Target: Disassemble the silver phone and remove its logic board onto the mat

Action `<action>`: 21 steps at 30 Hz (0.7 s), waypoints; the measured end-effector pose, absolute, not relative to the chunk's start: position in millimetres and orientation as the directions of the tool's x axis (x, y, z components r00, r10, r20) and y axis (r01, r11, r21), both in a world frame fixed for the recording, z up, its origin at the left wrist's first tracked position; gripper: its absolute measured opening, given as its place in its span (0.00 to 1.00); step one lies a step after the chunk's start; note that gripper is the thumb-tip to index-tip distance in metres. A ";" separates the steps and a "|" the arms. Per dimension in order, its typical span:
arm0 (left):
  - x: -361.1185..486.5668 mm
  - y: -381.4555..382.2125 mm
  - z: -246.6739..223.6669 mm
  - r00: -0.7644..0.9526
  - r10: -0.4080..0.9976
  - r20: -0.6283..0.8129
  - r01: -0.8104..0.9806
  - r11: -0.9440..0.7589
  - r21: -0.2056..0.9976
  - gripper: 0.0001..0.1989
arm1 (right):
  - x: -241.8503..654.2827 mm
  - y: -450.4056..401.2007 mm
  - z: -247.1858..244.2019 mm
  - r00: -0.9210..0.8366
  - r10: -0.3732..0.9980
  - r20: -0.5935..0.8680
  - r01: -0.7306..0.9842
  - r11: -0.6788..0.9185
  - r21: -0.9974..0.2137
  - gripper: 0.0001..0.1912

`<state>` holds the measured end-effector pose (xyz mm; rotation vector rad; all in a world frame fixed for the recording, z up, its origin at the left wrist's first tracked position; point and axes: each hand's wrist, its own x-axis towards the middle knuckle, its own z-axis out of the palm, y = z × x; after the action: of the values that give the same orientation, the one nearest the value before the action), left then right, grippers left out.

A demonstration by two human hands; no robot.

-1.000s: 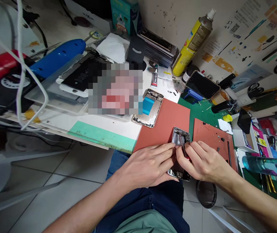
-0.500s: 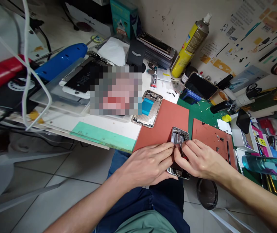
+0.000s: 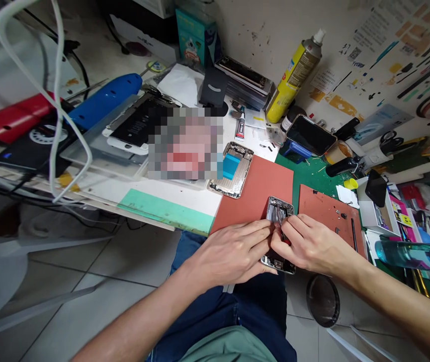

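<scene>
An opened phone (image 3: pixel 279 264) with bare inner parts lies at the front edge of the red-brown mat (image 3: pixel 264 183), partly over it. My left hand (image 3: pixel 233 251) grips the phone along its left side, thumb under its lower end. My right hand (image 3: pixel 305 244) is closed over the phone's right side, pinching a slim tool with a ridged metal part (image 3: pixel 279 216); a bit of red shows between the fingers. The tool's lower end is hidden by my fingers. Beyond my hands, a second phone housing (image 3: pixel 240 176) with a blue strip lies half on the mat.
A second mat (image 3: pixel 324 206) with small parts lies at right. A yellow spray can (image 3: pixel 293 75) and a phone on a blue stand (image 3: pixel 311 134) are behind. A white cable (image 3: pixel 58 125) loops at left; a teal bottle (image 3: pixel 414 256) lies at right.
The view has shifted slightly, so the things at left appear further right. Both hands stay on the phone in nearly the same grip.
</scene>
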<state>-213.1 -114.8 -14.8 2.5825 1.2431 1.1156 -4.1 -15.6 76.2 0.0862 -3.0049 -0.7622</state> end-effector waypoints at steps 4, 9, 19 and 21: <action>-213.4 -115.0 -15.3 0.409 0.706 0.579 0.650 -0.670 0.359 0.27 | -4.5 -14.2 78.4 -0.997 -0.072 0.034 -0.045 0.861 0.507 0.08; -213.8 -114.4 -14.1 0.404 0.696 0.594 0.656 -0.673 0.342 0.27 | -5.0 -13.0 79.2 -0.996 -0.083 0.023 -0.059 0.853 0.519 0.09; -213.4 -113.8 -12.7 0.409 0.690 0.598 0.658 -0.677 0.330 0.26 | -6.7 -14.0 77.0 -0.997 -0.081 0.006 -0.067 0.855 0.514 0.09; -213.3 -113.2 -12.7 0.407 0.689 0.600 0.656 -0.678 0.333 0.26 | -7.0 -13.7 77.7 -0.997 -0.084 0.002 -0.071 0.858 0.508 0.08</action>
<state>-213.3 -113.2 -12.7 2.5974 1.2420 1.1410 -7.0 -13.7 77.7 0.1248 -3.0048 -0.8207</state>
